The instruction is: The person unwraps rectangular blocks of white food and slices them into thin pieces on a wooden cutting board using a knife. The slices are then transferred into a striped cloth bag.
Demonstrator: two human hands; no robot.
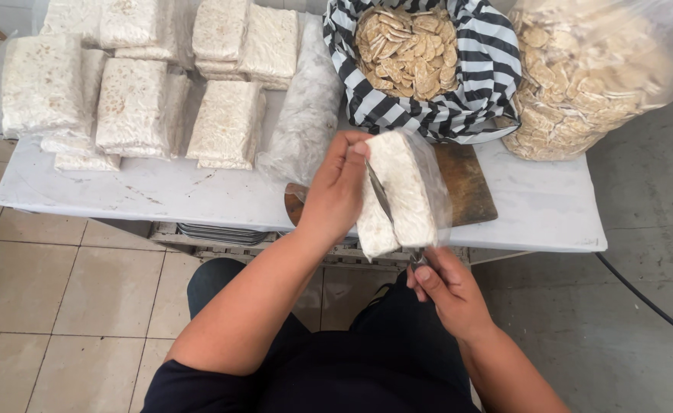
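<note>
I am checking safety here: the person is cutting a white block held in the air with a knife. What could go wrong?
1. The knife blade runs close to the left hand gripping the white block; a slip might cut the fingers.
2. The block is held above the wooden board, not resting on it, so a cut half may fall to the floor.

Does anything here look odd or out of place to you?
One thing: the wooden cutting board sits unused on the white table while the left hand holds the plastic-wrapped white block in the air and the right hand runs a knife through it. Nothing looks spilled.
</note>
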